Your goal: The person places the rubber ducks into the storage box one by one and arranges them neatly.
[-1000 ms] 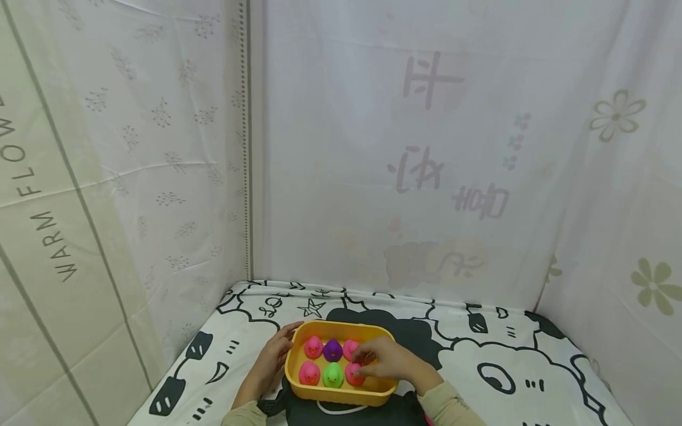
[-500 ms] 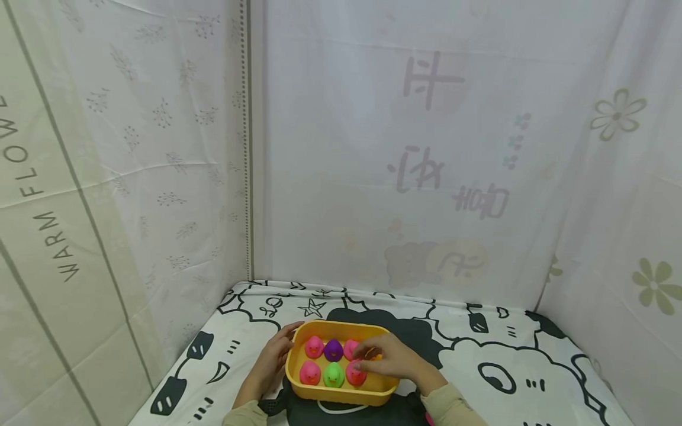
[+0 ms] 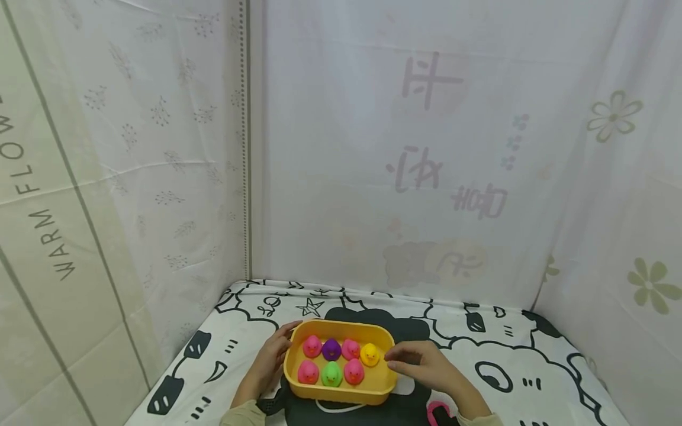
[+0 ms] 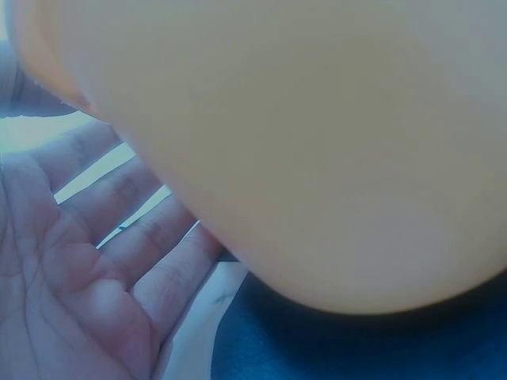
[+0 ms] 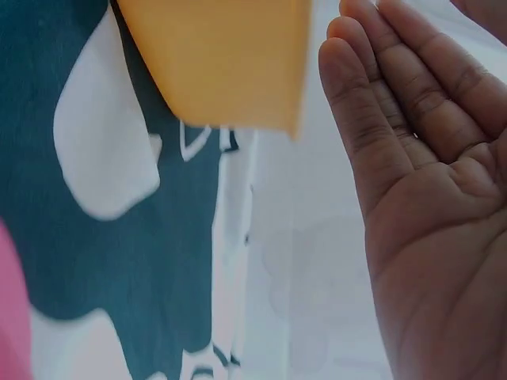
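A yellow plastic tub [image 3: 367, 396] holds two rows of small rubber ducks. Its far row has a pink duck [image 3: 312, 346], a purple duck [image 3: 331, 350], another pink one and, at the right end, a yellow duck [image 3: 370, 355]. A green duck [image 3: 331, 375] stands between two pink ducks in the near row. My left hand [image 3: 267, 358] holds the tub's left side; the left wrist view shows fingers [image 4: 150, 229] along its outer wall, their tips hidden behind it. Just beyond the right rim, my right hand [image 3: 421, 364] has nothing in its relaxed fingers [image 5: 352, 87].
Under the tub lies a white cloth [image 3: 442, 337] with black cartoon prints. Pale printed curtains [image 3: 426, 148] rise behind and on both sides. A pink and black strap [image 3: 438, 413] shows at my right wrist.
My right hand has let go of the yellow duck and moved right, out of the tub, so that duck is now in full view. The left hand stays on the tub.
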A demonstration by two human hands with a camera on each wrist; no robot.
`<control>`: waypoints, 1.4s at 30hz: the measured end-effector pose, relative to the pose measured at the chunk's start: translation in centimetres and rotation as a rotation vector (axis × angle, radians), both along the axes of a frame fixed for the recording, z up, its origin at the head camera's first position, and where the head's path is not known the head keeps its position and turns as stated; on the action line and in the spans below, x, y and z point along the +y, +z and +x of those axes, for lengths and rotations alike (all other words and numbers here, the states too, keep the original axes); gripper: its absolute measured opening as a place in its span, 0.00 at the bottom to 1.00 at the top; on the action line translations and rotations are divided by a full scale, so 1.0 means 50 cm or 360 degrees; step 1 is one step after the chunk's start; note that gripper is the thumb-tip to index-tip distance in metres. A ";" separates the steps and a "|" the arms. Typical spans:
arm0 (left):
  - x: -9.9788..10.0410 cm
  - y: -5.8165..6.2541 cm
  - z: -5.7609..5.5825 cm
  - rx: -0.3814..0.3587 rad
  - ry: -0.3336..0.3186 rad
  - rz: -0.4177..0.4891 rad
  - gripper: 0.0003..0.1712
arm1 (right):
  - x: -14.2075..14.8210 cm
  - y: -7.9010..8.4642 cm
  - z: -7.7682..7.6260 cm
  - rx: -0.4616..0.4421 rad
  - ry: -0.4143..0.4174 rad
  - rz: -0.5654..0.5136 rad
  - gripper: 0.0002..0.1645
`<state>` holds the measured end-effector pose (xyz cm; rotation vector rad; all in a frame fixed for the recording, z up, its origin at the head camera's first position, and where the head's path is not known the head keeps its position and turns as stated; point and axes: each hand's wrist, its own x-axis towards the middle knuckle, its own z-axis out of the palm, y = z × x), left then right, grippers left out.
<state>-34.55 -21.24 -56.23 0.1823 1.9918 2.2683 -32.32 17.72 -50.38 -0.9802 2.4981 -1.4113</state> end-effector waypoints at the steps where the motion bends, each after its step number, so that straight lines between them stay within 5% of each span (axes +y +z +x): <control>1: -0.001 0.000 0.000 0.0009 -0.0006 -0.0009 0.34 | 0.008 0.001 0.004 0.0002 -0.0027 -0.0004 0.16; 13: 0.000 -0.007 0.001 -0.0007 0.0011 -0.0030 0.33 | 0.114 0.004 0.051 0.0033 -0.0201 0.0010 0.13; 18: -0.001 -0.004 -0.003 0.0023 -0.0009 -0.0038 0.33 | 0.159 -0.007 0.055 -0.0132 -0.0195 0.0001 0.14; 24: 0.001 -0.001 -0.008 0.0018 0.0007 -0.0022 0.33 | 0.195 -0.015 0.054 -0.0575 -0.0005 -0.0007 0.16; 35: 0.001 0.003 -0.008 0.0003 0.0050 -0.0010 0.33 | 0.203 -0.021 0.064 -0.0956 0.0324 0.0031 0.21; 42: -0.002 0.000 -0.002 -0.0027 -0.0005 -0.0027 0.33 | 0.192 -0.044 0.063 -0.0910 0.0518 0.0004 0.15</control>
